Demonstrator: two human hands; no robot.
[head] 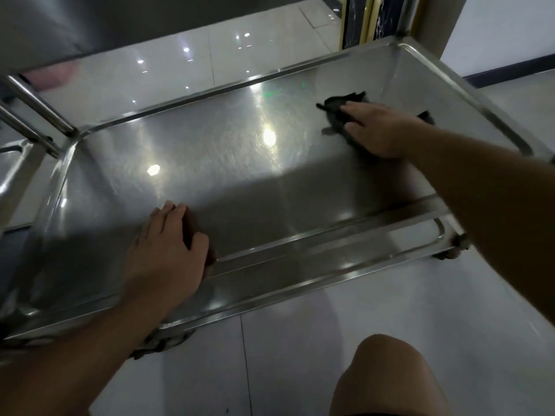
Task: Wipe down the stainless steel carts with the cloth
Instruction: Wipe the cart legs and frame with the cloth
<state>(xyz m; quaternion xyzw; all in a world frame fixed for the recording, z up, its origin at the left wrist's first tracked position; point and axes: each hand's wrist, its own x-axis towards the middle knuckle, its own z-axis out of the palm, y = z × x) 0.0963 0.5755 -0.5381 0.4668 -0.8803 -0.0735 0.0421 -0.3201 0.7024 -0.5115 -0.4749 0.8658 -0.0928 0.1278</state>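
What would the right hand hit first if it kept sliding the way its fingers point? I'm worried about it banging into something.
Probably nothing soon: the right hand, pressing the dark cloth, points left along bare shelf; the shelf's raised rim comes first.

Glossy tiled floor (390, 310), gold-trimmed dark panel (357, 22), bare knee (387, 373) below.

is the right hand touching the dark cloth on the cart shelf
Touching. The head view shows the right hand lying flat on the dark cloth, fingers pressing it onto the cart shelf, cloth edges showing around the fingers.
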